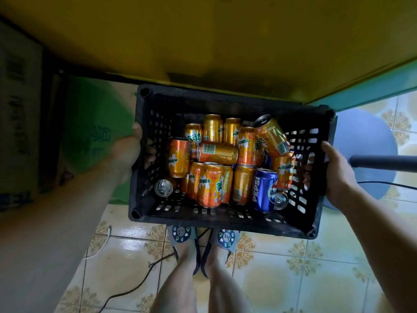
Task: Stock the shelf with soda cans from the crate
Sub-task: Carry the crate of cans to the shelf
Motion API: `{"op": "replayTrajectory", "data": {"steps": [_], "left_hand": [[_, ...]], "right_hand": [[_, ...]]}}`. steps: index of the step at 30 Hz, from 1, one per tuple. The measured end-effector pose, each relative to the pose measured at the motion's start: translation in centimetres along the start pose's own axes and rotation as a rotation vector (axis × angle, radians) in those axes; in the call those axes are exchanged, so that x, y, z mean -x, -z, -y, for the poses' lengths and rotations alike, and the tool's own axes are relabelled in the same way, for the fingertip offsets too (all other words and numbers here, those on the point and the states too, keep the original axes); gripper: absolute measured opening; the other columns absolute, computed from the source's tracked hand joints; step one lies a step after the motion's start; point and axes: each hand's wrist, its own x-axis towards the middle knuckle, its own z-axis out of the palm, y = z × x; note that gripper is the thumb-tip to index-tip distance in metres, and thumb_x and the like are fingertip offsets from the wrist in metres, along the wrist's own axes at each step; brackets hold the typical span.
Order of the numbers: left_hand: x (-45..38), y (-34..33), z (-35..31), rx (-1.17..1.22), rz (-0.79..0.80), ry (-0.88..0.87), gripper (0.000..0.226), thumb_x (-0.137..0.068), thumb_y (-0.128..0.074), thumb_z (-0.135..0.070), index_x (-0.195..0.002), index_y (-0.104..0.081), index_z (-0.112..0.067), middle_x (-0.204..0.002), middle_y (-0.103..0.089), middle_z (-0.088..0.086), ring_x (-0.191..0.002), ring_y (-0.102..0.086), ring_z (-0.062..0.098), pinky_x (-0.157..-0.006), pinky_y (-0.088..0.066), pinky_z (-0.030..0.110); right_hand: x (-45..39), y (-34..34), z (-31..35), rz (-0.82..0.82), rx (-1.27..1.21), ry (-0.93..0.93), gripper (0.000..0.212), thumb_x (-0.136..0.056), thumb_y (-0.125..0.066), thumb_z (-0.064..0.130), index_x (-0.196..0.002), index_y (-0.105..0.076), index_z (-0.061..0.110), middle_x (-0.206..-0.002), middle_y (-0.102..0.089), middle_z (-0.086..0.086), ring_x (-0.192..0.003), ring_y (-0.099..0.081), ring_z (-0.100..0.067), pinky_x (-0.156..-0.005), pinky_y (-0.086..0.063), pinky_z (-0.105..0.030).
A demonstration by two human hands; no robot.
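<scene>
A black plastic crate (216,219) hangs above the tiled floor, carried between both hands. My left hand (128,150) grips its left wall, fingers hooked through the slots. My right hand (336,170) grips the right wall the same way. Inside lie several orange Mirinda cans (209,184), some upright, some tipped over, and one blue Pepsi can (264,189) near the front right. A second blue can is mostly hidden behind the orange ones.
A yellow surface (225,41) with a teal edge (372,86) spans the top. A green bag (90,123) and cardboard boxes (18,109) stand left. A blue round stool (365,150) with a dark bar (383,163) sits right. Cables (126,292) trail by my feet.
</scene>
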Motion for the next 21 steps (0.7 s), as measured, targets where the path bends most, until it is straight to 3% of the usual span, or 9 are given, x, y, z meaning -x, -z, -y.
{"op": "replayTrajectory", "data": {"steps": [8,11,17,21], "left_hand": [[14.5,5.1,-3.0,0.040,0.050,0.068,0.072,-0.096,-0.033,-0.068,-0.112,-0.067,-0.007,-0.097,-0.071,0.015,-0.078,-0.064,0.024,-0.073,-0.050,0.039],[21.1,7.4,-4.8,0.054,0.041,0.063,0.064,-0.099,-0.032,-0.064,-0.104,-0.067,-0.010,-0.090,-0.067,0.012,-0.075,-0.062,0.024,-0.068,-0.048,0.037],[32.2,13.2,-6.1,0.121,0.013,0.054,0.059,-0.101,-0.035,-0.060,-0.097,-0.067,-0.010,-0.097,-0.070,0.015,-0.083,-0.065,0.028,-0.073,-0.049,0.037],[38.1,17.2,-5.6,0.186,0.006,0.035,0.059,-0.101,-0.036,-0.060,-0.097,-0.067,-0.011,-0.096,-0.071,0.014,-0.083,-0.065,0.029,-0.067,-0.049,0.034]], "right_hand": [[14.9,4.9,5.6,0.100,-0.012,-0.025,0.056,-0.083,-0.047,0.071,-0.074,-0.055,0.016,-0.068,-0.057,-0.008,-0.053,-0.049,-0.025,-0.056,-0.040,-0.034],[21.7,6.7,8.6,0.195,-0.031,-0.049,0.059,-0.090,-0.037,0.070,-0.076,-0.052,0.014,-0.069,-0.051,-0.010,-0.058,-0.045,-0.026,-0.060,-0.037,-0.037],[33.8,8.6,12.2,0.218,-0.014,-0.008,0.065,-0.090,-0.033,0.073,-0.078,-0.055,0.013,-0.070,-0.052,-0.009,-0.059,-0.047,-0.025,-0.059,-0.039,-0.036],[40.2,9.0,13.4,0.249,-0.001,-0.014,0.069,-0.087,-0.031,0.078,-0.083,-0.053,0.013,-0.073,-0.052,-0.010,-0.060,-0.046,-0.026,-0.060,-0.036,-0.036]]}}
